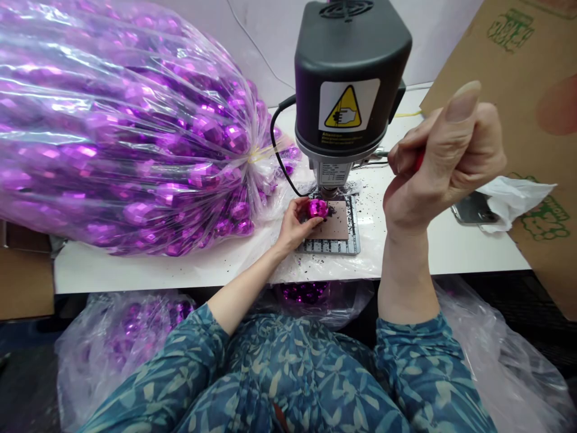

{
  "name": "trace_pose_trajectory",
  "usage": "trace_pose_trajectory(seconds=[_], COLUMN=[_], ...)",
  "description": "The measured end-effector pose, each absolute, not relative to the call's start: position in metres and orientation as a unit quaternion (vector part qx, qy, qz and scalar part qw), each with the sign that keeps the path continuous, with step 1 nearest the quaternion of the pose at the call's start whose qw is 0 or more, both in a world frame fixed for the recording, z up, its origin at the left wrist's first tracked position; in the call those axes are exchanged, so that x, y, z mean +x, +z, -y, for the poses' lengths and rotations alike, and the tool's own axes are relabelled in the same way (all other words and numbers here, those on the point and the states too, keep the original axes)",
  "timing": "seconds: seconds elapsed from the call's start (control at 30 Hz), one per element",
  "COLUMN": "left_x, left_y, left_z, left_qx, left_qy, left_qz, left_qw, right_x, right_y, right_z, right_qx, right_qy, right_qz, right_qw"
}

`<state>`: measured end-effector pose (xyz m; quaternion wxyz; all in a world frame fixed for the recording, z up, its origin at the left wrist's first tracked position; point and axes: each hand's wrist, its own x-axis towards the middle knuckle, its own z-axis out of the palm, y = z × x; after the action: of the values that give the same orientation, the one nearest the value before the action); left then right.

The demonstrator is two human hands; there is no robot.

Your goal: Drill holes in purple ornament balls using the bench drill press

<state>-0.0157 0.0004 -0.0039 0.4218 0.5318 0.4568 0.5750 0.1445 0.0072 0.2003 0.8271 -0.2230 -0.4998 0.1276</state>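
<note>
Head view: two blue, leaf-patterned sleeves [166, 367] frame the near edge, with bare forearms beyond them. Crumpled clear plastic [509, 349] lies low on the right. The right hand [444, 156] is raised, its forearm nearly upright and its thumb pointing up; its fingers are curled tightly round a red handle [419, 160], of which only a sliver shows. The left forearm slants inward over the front of the smooth white counter [469, 252]. There the left hand [295, 225] pinches one shiny, faceted purple ball [318, 208], thumb and fingers clamped on its side. That ball sits just below the drill press [351, 60], over one flat brown board [336, 228] on a slotted metal plate [354, 243]; dark flakes are strewn around. Whether the bit touches the ball, I cannot tell. On the right are one phone [473, 209] and a crumpled white tissue [518, 201]. On the left bulges one big, glossy, transparent bag [135, 120], tied at its neck and packed with similar balls, too many to count. One cardboard box [505, 78] with green print leans at far right; behind runs a pale wall [265, 36].
</note>
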Motion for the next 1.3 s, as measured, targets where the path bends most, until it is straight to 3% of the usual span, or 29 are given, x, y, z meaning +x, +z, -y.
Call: trace_pose_trajectory(seconds=[0.8, 1.3], left_x=[-0.011, 0.003], left_y=[-0.003, -0.007], left_z=[0.002, 0.006], left_qx=[0.569, 0.63], left_qy=[0.541, 0.537], left_qz=[-0.443, -0.425], left_qw=[0.433, 0.366], right_x=[0.142, 0.147], right_y=[0.22, 0.216], right_z=[-0.025, -0.027], right_qx=[-0.274, -0.271], right_qy=[0.09, 0.113], right_qz=[0.498, 0.512], right_qw=[0.818, 0.807])
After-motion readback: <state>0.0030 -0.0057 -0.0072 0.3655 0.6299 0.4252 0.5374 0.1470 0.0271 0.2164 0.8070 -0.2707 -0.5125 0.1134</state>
